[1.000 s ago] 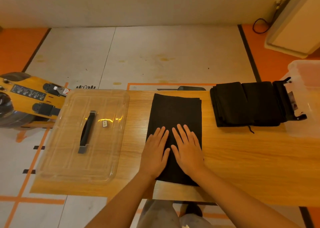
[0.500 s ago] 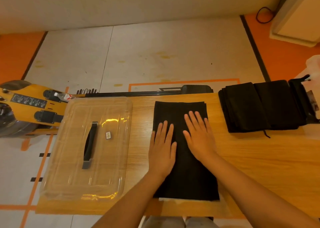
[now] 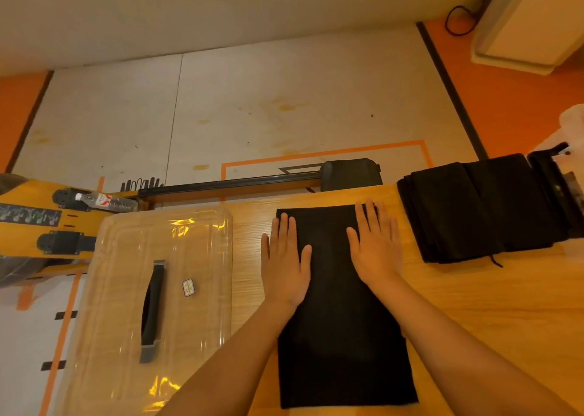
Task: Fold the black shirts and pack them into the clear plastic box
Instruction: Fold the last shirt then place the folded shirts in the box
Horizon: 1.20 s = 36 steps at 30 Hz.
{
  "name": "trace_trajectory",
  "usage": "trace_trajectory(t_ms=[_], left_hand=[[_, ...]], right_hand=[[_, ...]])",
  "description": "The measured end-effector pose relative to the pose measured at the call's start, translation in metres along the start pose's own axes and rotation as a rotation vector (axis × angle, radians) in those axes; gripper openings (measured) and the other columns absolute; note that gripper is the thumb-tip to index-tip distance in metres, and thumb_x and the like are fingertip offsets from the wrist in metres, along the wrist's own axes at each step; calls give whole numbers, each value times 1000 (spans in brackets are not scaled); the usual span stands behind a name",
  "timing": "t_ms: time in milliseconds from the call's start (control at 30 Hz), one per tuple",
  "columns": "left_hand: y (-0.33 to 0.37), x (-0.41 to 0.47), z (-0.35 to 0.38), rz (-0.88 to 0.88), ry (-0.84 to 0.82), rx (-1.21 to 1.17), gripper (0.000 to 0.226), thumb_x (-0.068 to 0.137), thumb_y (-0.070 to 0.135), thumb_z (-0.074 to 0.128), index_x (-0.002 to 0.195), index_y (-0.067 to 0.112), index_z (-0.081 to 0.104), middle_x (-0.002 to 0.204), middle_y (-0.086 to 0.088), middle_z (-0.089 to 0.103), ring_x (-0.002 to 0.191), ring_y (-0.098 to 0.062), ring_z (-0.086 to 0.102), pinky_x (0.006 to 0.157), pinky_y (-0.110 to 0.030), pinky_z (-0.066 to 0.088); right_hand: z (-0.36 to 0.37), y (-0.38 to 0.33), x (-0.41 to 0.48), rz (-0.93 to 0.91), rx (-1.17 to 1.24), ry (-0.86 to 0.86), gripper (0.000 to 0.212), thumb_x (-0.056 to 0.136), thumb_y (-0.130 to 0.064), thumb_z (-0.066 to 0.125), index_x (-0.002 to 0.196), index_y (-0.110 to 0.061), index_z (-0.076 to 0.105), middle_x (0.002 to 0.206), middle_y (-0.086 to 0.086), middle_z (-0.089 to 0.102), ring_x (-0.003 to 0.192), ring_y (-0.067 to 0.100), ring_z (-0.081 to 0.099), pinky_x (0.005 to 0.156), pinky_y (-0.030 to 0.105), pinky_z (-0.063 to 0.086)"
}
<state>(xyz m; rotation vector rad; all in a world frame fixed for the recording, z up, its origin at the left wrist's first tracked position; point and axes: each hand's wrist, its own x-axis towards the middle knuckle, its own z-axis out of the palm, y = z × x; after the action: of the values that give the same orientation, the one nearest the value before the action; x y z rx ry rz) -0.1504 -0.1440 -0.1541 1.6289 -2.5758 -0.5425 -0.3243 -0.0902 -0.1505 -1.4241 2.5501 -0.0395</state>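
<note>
A black shirt, folded into a long narrow rectangle, lies flat on the wooden table. My left hand presses palm-down on its far left edge, fingers spread. My right hand lies flat on its far right part, fingers reaching the far edge. Neither hand grips anything. A stack of folded black shirts sits at the table's far right. Just past it, the clear plastic box shows only as a pale corner at the frame edge.
The box's clear lid with a black handle lies on the table's left end. A yellow machine with a water bottle stands to the left. A black rail runs behind the table's far edge.
Both hands slid along the shirt away from me toward its far end and moved apart to its two sides. The camera tilted down and closer to the table.
</note>
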Motion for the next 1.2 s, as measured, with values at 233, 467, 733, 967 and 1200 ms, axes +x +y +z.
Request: trace_trajectory(t_ms=[233, 467, 733, 967, 1200], left_hand=[[-14, 31, -4, 264, -75, 154, 64, 99, 51, 11, 153, 23, -7, 162, 3, -9, 146, -10, -20, 120, -37, -10], [8, -24, -9, 157, 15, -86, 60, 102, 37, 22, 153, 20, -6, 162, 3, -12, 147, -9, -17, 120, -32, -11], [-26, -83, 14, 182, -23, 89, 59, 99, 36, 26, 154, 19, 12, 162, 0, 7, 150, -14, -1, 119, -37, 2], [-3, -138, 12, 220, -41, -78, 60, 101, 36, 27, 155, 17, 9, 163, 1, 3, 150, -12, 0, 120, -36, 3], [-31, -182, 21, 318, -108, 111, 58, 102, 42, 27, 154, 17, 20, 163, 1, 10, 150, -17, 10, 118, -40, 12]], right_hand=[[7, -2, 0, -55, -31, -2, 56, 98, -48, 4, 148, -25, -3, 162, 1, 0, 148, 20, -9, 121, 42, 1], [6, -17, -49, -170, -47, 59, 55, 100, -38, 23, 150, -19, 11, 159, 5, 5, 148, 24, 0, 119, 44, 4], [16, 12, -83, -162, -96, -12, 53, 99, -37, 24, 150, -23, 18, 158, 3, 15, 147, 21, 7, 119, 43, 3], [13, 5, -131, -346, -44, 41, 55, 97, -40, 29, 147, -19, 27, 156, 3, 20, 146, 21, 16, 115, 44, 10], [27, 42, -172, -407, -109, -77, 57, 95, -42, 25, 148, -20, 31, 155, 2, 32, 146, 19, 16, 116, 42, 9]])
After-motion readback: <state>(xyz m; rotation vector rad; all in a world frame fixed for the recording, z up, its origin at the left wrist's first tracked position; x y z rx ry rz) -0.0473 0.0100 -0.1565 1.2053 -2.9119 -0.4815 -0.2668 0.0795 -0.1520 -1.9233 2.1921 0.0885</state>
